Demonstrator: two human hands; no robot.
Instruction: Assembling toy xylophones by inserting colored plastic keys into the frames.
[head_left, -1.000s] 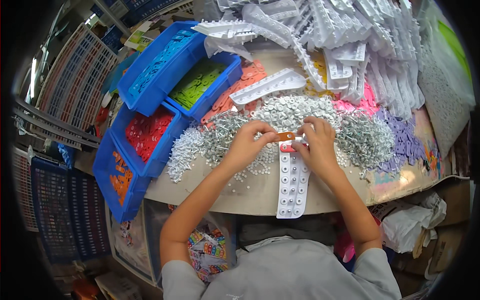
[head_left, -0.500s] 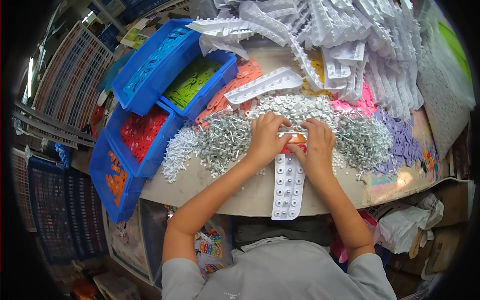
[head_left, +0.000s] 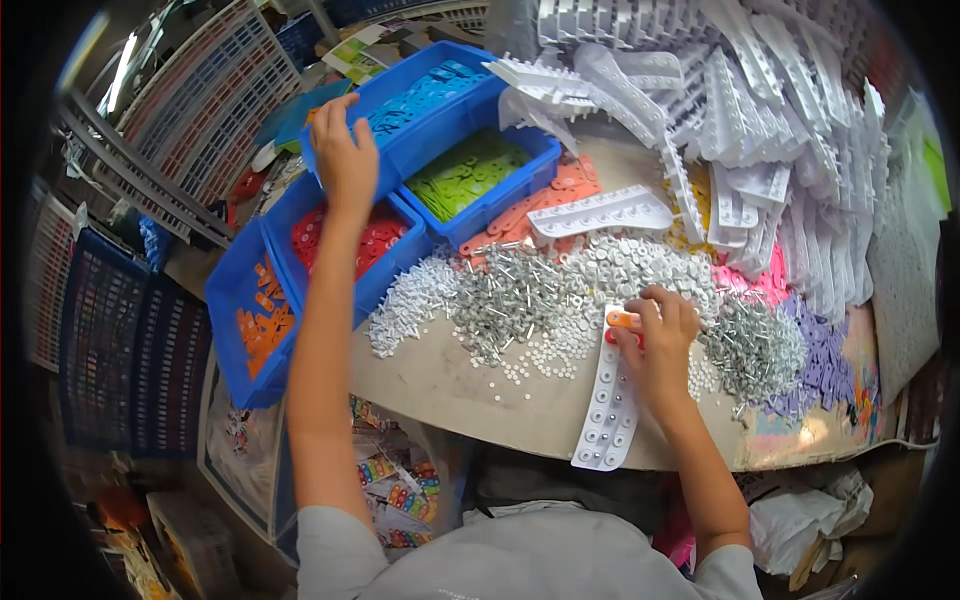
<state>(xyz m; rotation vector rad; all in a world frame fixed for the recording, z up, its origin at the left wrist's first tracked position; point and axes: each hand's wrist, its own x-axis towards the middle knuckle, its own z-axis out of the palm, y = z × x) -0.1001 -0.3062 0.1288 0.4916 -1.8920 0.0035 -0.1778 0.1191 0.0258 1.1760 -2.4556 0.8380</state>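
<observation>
My left hand [head_left: 345,160] reaches to the left end of the upper blue bin [head_left: 450,112], which holds light-blue flat plastic pieces [head_left: 425,100]. Its thumb stands apart from the fingers, and I see nothing held in it. My right hand [head_left: 662,345] is closed at the far end of a white studded plastic strip [head_left: 604,405], thumb and forefinger around an orange plastic piece [head_left: 622,319]. A red piece [head_left: 611,337] lies just below the orange one, partly covered by the thumb. The strip's near end juts over the table edge.
Other blue bins hold green [head_left: 470,175], red [head_left: 310,238] and orange pieces [head_left: 265,320]. Piles of metal rivets [head_left: 510,300] and white rings [head_left: 640,265] spread beyond the strip. White strips [head_left: 760,110] are heaped at the back right, purple pieces [head_left: 815,350] at the right.
My left hand has left the strip and moved up and left to the upper blue bin. My right hand stays at the strip's far end, and the strip now tilts. The whole view has shifted.
</observation>
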